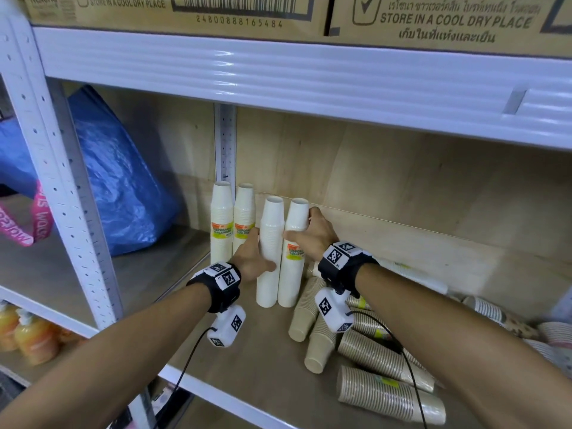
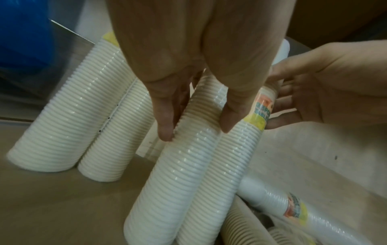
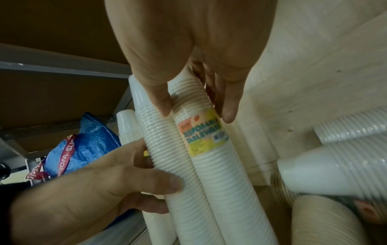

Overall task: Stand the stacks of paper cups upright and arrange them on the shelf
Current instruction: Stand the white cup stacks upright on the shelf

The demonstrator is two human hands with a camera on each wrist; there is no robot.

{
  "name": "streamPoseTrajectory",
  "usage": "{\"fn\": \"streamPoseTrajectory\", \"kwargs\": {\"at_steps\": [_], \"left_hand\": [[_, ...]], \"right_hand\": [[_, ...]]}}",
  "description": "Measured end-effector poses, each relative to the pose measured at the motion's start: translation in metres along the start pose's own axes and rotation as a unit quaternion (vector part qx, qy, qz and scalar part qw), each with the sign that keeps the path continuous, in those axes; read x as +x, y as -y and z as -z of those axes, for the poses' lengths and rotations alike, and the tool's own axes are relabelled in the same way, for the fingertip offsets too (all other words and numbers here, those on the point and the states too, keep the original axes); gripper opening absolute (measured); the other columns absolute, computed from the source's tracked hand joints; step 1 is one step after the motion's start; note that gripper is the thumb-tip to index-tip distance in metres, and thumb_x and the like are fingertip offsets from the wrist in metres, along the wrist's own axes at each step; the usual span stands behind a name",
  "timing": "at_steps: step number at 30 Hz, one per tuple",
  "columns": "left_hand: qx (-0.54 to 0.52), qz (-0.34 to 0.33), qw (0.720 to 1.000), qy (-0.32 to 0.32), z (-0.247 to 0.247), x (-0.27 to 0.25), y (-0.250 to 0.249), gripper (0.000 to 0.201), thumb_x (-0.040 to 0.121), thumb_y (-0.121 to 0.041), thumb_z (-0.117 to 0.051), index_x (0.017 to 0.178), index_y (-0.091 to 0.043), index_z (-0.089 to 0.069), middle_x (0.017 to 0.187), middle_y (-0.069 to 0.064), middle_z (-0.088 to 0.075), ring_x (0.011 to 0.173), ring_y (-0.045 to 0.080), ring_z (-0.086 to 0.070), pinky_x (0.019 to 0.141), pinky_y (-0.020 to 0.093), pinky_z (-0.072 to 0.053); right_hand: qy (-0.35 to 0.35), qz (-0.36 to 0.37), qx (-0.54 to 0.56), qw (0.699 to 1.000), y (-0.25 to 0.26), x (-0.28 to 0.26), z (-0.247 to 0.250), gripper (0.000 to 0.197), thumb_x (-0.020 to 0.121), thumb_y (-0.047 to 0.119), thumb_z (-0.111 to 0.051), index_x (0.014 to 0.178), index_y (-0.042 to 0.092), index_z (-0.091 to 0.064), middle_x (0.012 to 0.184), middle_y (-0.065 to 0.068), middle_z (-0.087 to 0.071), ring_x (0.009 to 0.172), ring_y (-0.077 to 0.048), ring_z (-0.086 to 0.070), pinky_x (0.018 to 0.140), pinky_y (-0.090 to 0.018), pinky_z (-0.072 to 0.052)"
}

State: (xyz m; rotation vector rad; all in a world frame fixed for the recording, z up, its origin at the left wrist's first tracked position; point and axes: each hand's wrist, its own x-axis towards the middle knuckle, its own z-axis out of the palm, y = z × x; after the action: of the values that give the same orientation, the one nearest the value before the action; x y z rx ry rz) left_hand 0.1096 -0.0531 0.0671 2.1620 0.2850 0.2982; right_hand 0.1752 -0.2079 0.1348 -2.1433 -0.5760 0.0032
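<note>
Two white cup stacks [image 1: 222,218] stand upright at the back of the wooden shelf [image 1: 247,360]. In front of them stand two more, side by side. My left hand [image 1: 252,258] grips the left front stack [image 1: 270,252] [image 2: 165,190] around its middle. My right hand [image 1: 312,233] grips the right front stack [image 1: 292,267] [image 3: 211,149], the one with the label facing out, near its top. Several brown cup stacks [image 1: 371,357] lie on their sides to the right, under my right forearm. Another white stack [image 2: 297,210] lies behind them.
A blue plastic bag [image 1: 123,181] with a pink strap fills the neighbouring bay on the left, past the white shelf post [image 1: 65,181]. Cardboard boxes [image 1: 185,10] sit on the shelf above. Patterned cup stacks [image 1: 495,314] lie at the far right. Orange bottles [image 1: 28,332] stand below left.
</note>
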Motion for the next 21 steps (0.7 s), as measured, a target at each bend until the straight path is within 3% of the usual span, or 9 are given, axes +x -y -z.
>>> {"fn": "streamPoseTrajectory", "kwargs": {"at_steps": [5,9,13,17,21], "left_hand": [[-0.02,-0.039,0.999,-0.011,0.013,0.002,-0.02,0.074,0.081,-0.013,-0.076,0.14,-0.019,-0.031,0.117,-0.004,-0.055,0.108,0.015,-0.054,0.087,0.031,-0.044],[-0.014,-0.06,0.998,-0.032,0.028,0.009,-0.038,0.08,0.081,-0.022,-0.075,0.144,-0.025,-0.027,0.119,0.0,-0.058,0.105,0.018,-0.058,0.091,0.038,-0.051],[-0.013,-0.087,0.995,-0.054,0.046,0.017,-0.057,0.078,0.081,-0.023,-0.075,0.144,-0.027,-0.031,0.112,0.003,-0.06,0.1,0.018,-0.061,0.089,0.037,-0.053],[-0.008,-0.106,0.992,-0.065,0.06,0.026,-0.072,0.062,0.081,-0.025,-0.076,0.135,-0.025,-0.046,0.107,0.006,-0.062,0.098,0.022,-0.062,0.089,0.037,-0.053],[0.04,-0.118,0.991,-0.053,0.066,0.032,-0.081,0.029,0.083,-0.025,-0.075,0.109,-0.023,-0.064,0.099,0.001,-0.066,0.094,0.022,-0.065,0.08,0.036,-0.057]], "right_hand": [[-0.012,0.049,-0.031,0.998,0.023,0.008,0.024,0.044,0.08,0.04,-0.07,0.115,0.02,-0.055,0.11,0.002,-0.063,0.098,-0.019,-0.061,0.079,-0.031,-0.05],[-0.005,0.083,-0.063,0.995,0.04,0.014,0.038,0.041,0.085,0.03,-0.067,0.124,0.016,-0.061,0.124,-0.002,-0.062,0.113,-0.02,-0.058,0.091,-0.026,-0.045],[0.01,0.107,-0.109,0.988,0.046,0.018,0.041,0.025,0.086,0.02,-0.066,0.108,0.012,-0.072,0.113,-0.003,-0.068,0.106,-0.02,-0.061,0.082,-0.022,-0.042],[0.016,0.107,-0.133,0.985,0.045,0.023,0.038,0.016,0.084,0.02,-0.066,0.097,0.013,-0.074,0.101,-0.003,-0.068,0.096,-0.02,-0.062,0.075,-0.024,-0.042],[0.015,0.096,-0.13,0.987,0.045,0.028,0.037,0.015,0.084,0.022,-0.067,0.092,0.012,-0.075,0.089,0.0,-0.065,0.088,-0.02,-0.062,0.072,-0.024,-0.044]]}}
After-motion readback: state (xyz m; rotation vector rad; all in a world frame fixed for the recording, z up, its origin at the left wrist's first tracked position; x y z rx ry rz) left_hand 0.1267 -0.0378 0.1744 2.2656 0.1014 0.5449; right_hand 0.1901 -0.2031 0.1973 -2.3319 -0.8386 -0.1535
